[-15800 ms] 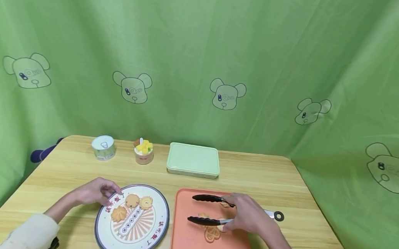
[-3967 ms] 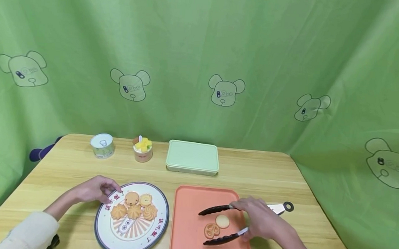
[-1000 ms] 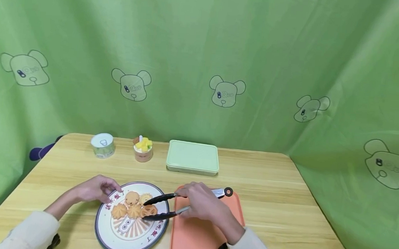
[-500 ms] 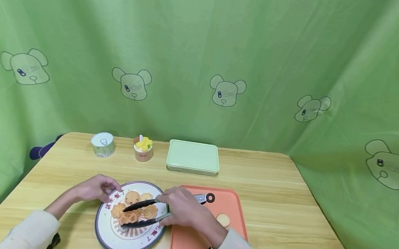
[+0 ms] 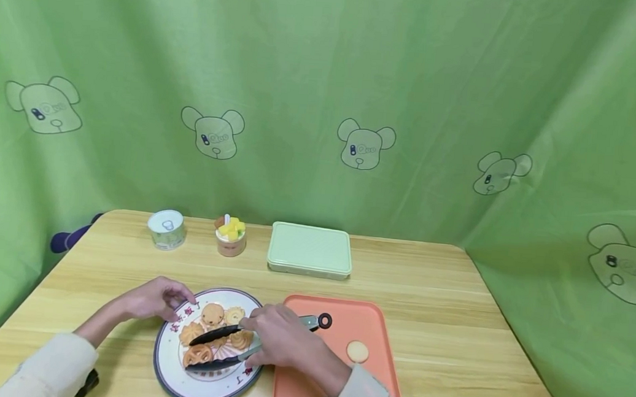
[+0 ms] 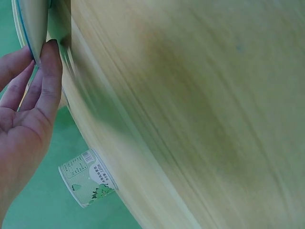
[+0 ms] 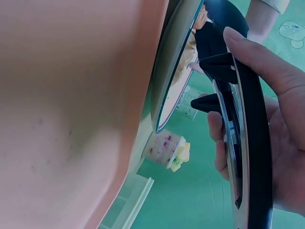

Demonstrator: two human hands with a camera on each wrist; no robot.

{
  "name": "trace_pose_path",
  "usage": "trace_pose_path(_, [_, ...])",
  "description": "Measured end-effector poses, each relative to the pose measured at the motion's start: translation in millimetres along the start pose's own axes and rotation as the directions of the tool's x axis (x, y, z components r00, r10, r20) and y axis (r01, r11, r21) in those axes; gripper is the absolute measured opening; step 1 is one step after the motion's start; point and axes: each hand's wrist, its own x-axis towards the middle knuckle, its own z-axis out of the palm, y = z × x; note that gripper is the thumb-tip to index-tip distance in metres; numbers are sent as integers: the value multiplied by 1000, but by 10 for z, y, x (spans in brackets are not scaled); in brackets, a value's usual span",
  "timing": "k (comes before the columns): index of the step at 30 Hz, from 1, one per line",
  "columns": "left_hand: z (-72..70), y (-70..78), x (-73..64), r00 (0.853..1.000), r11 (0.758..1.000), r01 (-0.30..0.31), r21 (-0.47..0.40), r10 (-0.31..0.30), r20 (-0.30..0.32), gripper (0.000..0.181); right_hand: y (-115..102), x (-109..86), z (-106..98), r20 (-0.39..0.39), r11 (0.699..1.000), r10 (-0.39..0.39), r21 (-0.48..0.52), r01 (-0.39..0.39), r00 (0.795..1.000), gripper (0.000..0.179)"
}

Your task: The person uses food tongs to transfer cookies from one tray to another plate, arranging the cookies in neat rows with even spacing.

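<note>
My left hand (image 5: 152,301) pinches the left rim of a round white plate (image 5: 169,379); the left wrist view shows the thumb and fingers at its edge. My right hand (image 5: 283,337) grips black-tipped metal tongs (image 5: 214,335) over the plate, their arms spread. At the tong tips, a pretzel-shaped cookie (image 5: 198,355) lies at the plate's lower left. Behind it sit a swirled cookie (image 5: 192,333), a round dotted cookie (image 5: 212,314) and a ring-like cookie (image 5: 235,314). Another swirled cookie (image 5: 241,339) shows between the tong arms. The tongs partly hide one more.
An orange tray (image 5: 331,322) right of the plate bears a single pale round cookie (image 5: 358,351). Along the table's back stand a pull-tab can (image 5: 167,231), a small cup with yellow topping (image 5: 231,238) and a light green lidded box (image 5: 310,250). A green curtain hangs behind.
Cookies on the plate have increased from three. The tongs carried the pretzel cookie leftward from the tray to the plate's lower left, and their tips now stand apart around it. The left hand stayed put.
</note>
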Motion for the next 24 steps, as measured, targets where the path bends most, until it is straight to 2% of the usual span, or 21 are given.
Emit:
trace_pose_path(10, [-6,9,5,1000,1000,9,8,-9,-8,44,-20,12,-13,20,1000,-6,5,6,1000,55])
trace_pose_path(16, [-11,23,-2,1000,1000,10,10,-10,-11,44,-10,18,-12,25,999,-24,26,23,999,62])
trace_pose_path(24, [-3,7,-1,1000,1000,16,-1,-16,-10,44,78,-114,-67,42,992,47,112,-52,998,71])
